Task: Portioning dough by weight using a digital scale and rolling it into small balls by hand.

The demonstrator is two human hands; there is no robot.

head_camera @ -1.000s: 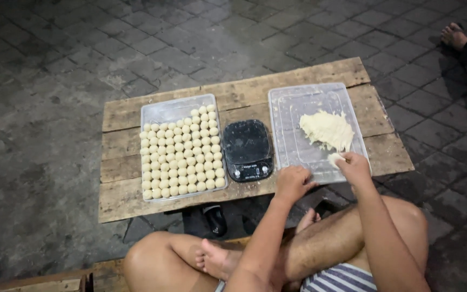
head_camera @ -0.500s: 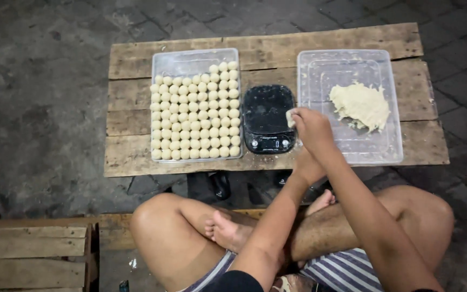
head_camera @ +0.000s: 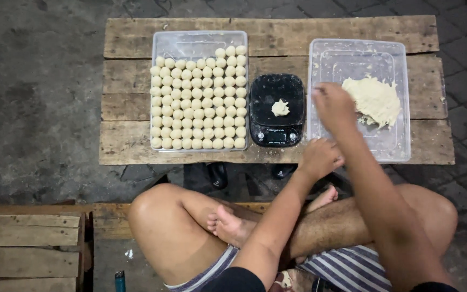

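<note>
A small lump of dough [head_camera: 280, 107] now sat alone on the black scale [head_camera: 277, 111] at the middle of the tabletop [head_camera: 277, 35], where half a second earlier the right hand [head_camera: 333, 105] had hovered. That hand had moved over the right tray [head_camera: 401, 65], beside the dough heap [head_camera: 375, 100]; I could not tell its fingers' state. The left hand [head_camera: 319, 158] rested loosely curled, empty, at the near edge.

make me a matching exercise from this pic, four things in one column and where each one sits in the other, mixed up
Things:
1. dough balls
2. small dough piece
3. dough lump
4. left hand

Places:
A. in the right-side clear tray
B. at the table's near edge
C. in rows in the left-side clear tray
D. on the black scale

Pairs: 1-C, 2-D, 3-A, 4-B
</note>
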